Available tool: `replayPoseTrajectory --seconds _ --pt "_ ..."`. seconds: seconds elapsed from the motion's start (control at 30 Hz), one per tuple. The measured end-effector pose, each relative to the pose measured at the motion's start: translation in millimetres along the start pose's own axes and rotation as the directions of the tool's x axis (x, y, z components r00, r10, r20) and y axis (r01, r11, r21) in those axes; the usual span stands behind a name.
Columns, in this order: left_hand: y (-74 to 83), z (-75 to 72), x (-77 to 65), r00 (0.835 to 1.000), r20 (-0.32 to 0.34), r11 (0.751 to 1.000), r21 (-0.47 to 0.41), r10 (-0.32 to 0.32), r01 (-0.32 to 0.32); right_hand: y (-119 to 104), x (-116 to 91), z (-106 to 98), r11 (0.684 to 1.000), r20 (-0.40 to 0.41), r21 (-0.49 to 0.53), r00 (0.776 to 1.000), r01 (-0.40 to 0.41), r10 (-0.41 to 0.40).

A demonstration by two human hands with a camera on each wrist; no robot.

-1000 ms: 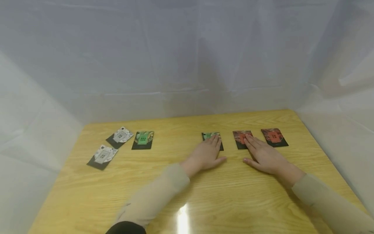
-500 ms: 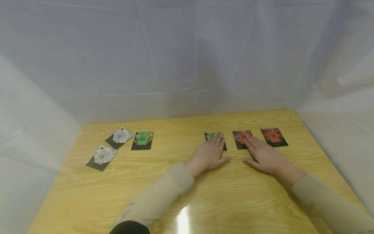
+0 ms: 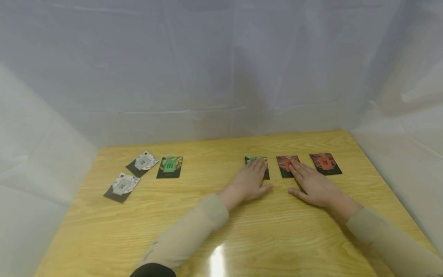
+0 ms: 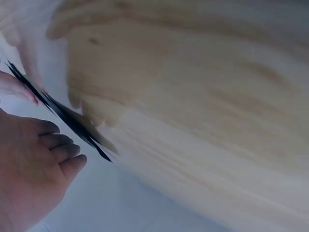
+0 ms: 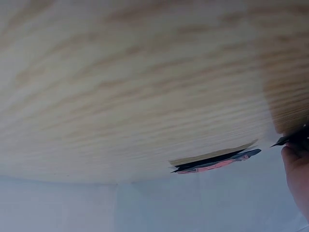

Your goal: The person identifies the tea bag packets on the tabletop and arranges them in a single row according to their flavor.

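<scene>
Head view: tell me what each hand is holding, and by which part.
Nothing is gripped: the left hand rests on a green packet, the right hand on a red packet.

No text can be read. Dark marks [image 3: 170, 166] on the 2 grey packets [image 3: 122, 187], leftmost green packet [image 3: 169, 167] and rightmost red packet [image 3: 325, 164] are blurred.
</scene>
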State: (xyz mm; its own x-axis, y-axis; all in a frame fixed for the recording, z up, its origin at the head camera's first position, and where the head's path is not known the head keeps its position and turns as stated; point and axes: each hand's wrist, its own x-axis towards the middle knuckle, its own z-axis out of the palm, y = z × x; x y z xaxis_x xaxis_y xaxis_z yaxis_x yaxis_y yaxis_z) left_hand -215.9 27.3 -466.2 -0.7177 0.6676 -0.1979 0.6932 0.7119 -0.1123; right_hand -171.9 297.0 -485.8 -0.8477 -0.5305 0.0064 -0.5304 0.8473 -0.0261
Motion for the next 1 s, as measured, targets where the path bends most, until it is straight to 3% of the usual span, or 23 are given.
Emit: replayPoseTrajectory --seconds 0.37,0.7,1.0 --pt "-35.9 1.4 -18.5 0.997 -0.074 1.0 -0.008 0.016 -0.016 1 0 1 1.0 0.009 -0.007 1.0 0.002 -0.002" --pt "-78.9 7.2 -42.6 0.983 -0.168 0.995 -0.046 0.08 -0.089 -1 -1 -1 1.0 0.009 -0.006 1.0 -0.002 0.002" --pt "-120.2 13.0 -71.6 0.983 -0.17 0.992 -0.083 0.075 -0.09 -2 -1 -1 1.0 0.019 0.001 1.0 -0.006 0.006"
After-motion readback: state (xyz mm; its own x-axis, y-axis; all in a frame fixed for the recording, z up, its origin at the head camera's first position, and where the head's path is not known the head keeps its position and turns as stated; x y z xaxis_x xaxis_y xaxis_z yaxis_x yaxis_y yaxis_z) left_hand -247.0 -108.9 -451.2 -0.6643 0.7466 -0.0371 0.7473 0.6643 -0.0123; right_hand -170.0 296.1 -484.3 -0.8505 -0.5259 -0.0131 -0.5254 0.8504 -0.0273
